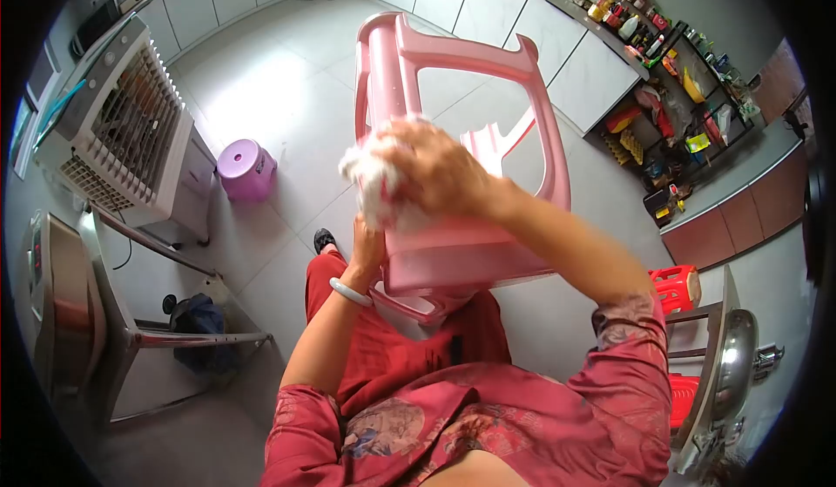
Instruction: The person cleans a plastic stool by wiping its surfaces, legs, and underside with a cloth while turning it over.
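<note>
A pink plastic chair [475,256] is tipped over in front of me, its frame and openings facing up. My right hand [431,165] is closed on a white cloth [376,182] with reddish patches, pressed near the chair's pink bar. Below the cloth, my left hand [367,239] is at the chair's left side; its fingers are mostly hidden behind the cloth and the chair, so its grip cannot be made out.
A purple stool [246,169] stands left on the tiled floor, beside an air cooler [131,130]. A metal-framed stand [200,339] is at lower left. Red stools [675,288] and a pan lid [736,365] are at right. Cabinets [492,8] and a crowded shelf [688,95] line the back.
</note>
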Motion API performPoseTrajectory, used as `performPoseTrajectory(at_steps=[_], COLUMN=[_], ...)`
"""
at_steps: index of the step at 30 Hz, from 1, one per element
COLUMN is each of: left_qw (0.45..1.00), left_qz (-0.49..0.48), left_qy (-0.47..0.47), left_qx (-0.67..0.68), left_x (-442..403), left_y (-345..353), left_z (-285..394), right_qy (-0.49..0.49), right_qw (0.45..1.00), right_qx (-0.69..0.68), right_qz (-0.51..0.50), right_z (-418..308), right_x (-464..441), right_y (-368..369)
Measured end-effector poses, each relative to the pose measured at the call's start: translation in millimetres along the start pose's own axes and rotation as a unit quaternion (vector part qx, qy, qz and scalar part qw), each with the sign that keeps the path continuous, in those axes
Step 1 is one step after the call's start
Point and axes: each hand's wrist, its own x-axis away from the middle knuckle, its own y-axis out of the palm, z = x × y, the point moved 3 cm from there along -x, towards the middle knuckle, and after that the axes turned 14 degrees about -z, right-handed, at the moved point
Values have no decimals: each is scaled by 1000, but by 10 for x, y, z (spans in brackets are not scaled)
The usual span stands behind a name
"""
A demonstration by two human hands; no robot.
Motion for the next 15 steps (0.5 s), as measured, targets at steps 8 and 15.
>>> performPoseTrajectory(at_steps=[8,15], left_qw=[973,992], left_qz=[27,-8], left_qy=[-180,-127], left_qx=[139,-27], left_x=[-44,139], left_y=[13,-64], left_z=[210,-100], right_qy=[216,150], right_qw=[975,976], right_qx=[42,-11], right_qz=[-39,-158], right_z=[1352,371], right_x=[-924,-577], right_y=[254,109])
